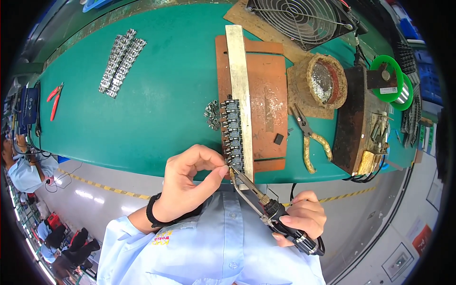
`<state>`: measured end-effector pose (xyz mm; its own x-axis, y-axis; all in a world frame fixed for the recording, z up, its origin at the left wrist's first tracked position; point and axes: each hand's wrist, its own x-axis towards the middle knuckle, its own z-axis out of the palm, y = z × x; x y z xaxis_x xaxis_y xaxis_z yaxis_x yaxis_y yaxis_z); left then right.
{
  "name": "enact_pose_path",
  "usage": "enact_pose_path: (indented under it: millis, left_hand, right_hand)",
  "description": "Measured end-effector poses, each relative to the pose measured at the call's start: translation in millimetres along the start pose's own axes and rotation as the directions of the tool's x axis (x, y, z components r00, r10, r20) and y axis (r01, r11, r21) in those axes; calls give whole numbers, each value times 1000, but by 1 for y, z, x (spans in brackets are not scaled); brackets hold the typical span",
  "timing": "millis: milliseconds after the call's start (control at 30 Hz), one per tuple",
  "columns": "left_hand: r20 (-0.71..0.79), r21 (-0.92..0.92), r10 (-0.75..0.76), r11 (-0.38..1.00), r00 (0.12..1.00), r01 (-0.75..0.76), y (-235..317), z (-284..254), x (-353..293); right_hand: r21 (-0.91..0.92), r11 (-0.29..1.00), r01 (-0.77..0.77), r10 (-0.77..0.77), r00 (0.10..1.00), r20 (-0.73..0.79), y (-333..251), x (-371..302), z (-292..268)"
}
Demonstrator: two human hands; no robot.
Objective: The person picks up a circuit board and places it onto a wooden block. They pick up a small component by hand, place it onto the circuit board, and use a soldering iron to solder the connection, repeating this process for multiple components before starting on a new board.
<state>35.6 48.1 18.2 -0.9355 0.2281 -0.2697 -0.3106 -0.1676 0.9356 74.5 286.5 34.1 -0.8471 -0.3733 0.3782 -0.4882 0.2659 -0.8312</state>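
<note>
My right hand (304, 221) is wrapped round the black handle of a soldering iron (274, 209) that has a thin metal feed tube along its shaft. The iron's tip meets the near end of a row of small black components (232, 133), lined up along a pale bar (239, 71). At that same end, my left hand (192, 178) has thumb and forefinger pinched together close to the tip. Whatever lies between those fingertips is too small to make out. Beside the row's left side sits a small heap of loose metal parts (212, 115).
Under the bar lies a brown board (268, 95). To its right are pliers with yellowed handles (308, 137), a round solder pot (327, 80) and a green solder spool (387, 78). A fan (299, 19) stands behind. Leftward are metal strips (122, 61) and red cutters (55, 100).
</note>
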Motion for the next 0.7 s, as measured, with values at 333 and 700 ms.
enact_pose_path:
  millis: [333,700]
  left_hand:
    - [-3,-16,-12,1000,1000,12,1,1,0]
    - [-3,-6,-4,1000,1000,4,0,1,0]
  right_hand:
    - [-5,999,38,-38,999,-38,-1,-3,-4]
    - [-28,999,38,-37,999,31,0,-3,-1]
